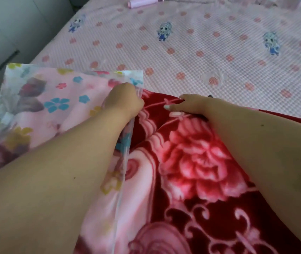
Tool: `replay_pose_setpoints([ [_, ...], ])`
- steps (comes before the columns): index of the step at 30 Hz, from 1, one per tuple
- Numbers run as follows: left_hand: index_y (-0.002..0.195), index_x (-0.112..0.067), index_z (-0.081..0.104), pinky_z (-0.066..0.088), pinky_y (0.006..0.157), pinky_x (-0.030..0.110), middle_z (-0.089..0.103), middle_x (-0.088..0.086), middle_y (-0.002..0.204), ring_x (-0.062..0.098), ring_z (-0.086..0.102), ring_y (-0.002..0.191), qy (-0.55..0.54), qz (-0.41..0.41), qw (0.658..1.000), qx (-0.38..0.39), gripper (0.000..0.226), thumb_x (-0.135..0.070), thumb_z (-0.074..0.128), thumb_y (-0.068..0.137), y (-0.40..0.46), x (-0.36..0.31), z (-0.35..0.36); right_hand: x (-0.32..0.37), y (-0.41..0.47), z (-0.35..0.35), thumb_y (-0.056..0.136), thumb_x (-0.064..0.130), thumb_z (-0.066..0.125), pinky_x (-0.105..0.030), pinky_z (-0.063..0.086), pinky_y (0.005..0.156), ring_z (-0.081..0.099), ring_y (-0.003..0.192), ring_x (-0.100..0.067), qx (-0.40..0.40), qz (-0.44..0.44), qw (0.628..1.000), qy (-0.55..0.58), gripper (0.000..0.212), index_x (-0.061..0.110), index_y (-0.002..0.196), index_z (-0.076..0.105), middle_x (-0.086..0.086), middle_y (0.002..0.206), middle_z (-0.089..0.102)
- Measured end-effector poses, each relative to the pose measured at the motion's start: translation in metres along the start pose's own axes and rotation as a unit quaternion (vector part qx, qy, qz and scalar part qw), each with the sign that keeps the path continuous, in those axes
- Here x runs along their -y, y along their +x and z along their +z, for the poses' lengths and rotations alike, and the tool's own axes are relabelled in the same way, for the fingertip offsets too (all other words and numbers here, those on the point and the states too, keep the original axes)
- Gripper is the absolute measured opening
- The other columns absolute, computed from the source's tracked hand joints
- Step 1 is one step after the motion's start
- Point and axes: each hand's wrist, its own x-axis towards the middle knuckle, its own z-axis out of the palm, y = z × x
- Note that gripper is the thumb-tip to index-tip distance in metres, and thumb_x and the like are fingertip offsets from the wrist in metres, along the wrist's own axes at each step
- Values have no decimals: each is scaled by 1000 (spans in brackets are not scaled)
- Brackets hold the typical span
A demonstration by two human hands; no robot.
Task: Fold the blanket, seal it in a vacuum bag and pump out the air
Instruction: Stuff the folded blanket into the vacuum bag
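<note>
- Blanket [192,162]: red plush with a large pink rose print, folded, lying on the bed from centre toward 5 o'clock. Its left part is already inside the bag mouth. Judged thick, soft and fairly heavy; likely to drag against plastic, so best taken by a thick folded edge, not a single layer.
- Vacuum bag [41,99]: clear plastic printed with small coloured flowers, at 9 o'clock, its open edge running from centre down toward 6 o'clock. Judged light, limp and slippery; best held at the rim of the mouth.
- Left hand [126,99]: at centre, fingers curled over the bag's open edge where it meets the blanket, apparently gripping the rim; the fingertips are hidden.
- Right hand [190,105]: just right of centre, knuckles bent, fingertips pressing into the blanket's far folded edge; whether it pinches the fabric is unclear.
- Bed cover [219,43]: pink checked, cartoon figures, from 10 to 3 o'clock.
- Pink cylinder [144,1]: at 12 o'clock, possibly the pump.
</note>
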Motion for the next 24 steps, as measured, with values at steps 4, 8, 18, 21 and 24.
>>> replay_pose_setpoints([
  [4,54,-11,41,34,57,27,42,1,56,25,48,65,-28,13,1000,0,27,-19,59,73,17,3,8,0,18,1,31,98,53,-38,44,87,62,95,-21,40,17,999,10,104,23,102,67,1,109,63],
  [8,63,-6,64,42,66,26,61,7,66,27,60,76,-53,12,998,-16,16,-13,59,76,23,9,11,-4,30,1,23,92,67,-36,50,79,71,77,-21,77,46,993,75,91,22,81,73,2,83,73],
  [18,66,-8,64,46,56,13,63,-6,64,-1,59,55,-260,11,966,-9,15,-13,57,79,16,11,1,2,-4,18,69,27,84,-33,49,97,64,99,-12,34,-101,976,188,46,24,111,66,5,107,71],
  [21,64,-11,62,37,47,9,55,-12,58,-6,48,46,-243,24,969,-38,14,-11,58,77,14,0,-12,4,-29,20,69,14,84,-28,49,85,62,86,-12,-14,-140,966,217,41,12,105,66,0,94,70],
  [24,76,5,61,49,56,22,60,-2,67,3,58,60,-287,16,957,-46,15,-8,55,78,11,-14,-31,9,-58,17,66,10,85,-24,48,73,57,74,-8,-56,-177,954,237,36,4,94,65,-5,83,65],
])
